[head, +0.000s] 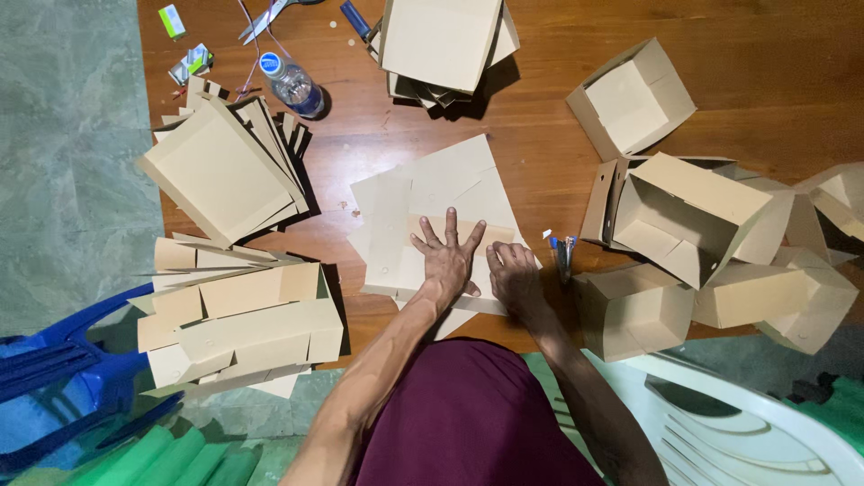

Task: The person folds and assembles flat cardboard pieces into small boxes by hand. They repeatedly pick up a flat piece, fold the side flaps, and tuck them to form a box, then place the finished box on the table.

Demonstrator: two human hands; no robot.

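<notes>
Two hands on one flat, pale-brown die-cut cardboard box blank (423,216), which lies on the brown wooden table (540,135) directly under and ahead of them. Left hand (447,256): fingers spread wide, palm pressed flat on the sheet, gripping nothing. Right hand (513,273): just beside the left, fingers curled down onto the near-right edge of the sheet; whether it pinches a flap, cannot tell.

Judgement: a fold is being creased. It goes best with the left palm pinning close to the score line while the right works along the edge.

A small blue-and-metal stapler (563,255) lies just right of the right hand. Folded open boxes (684,220) are further right; stacks of flat blanks (225,175) well to the left.
</notes>
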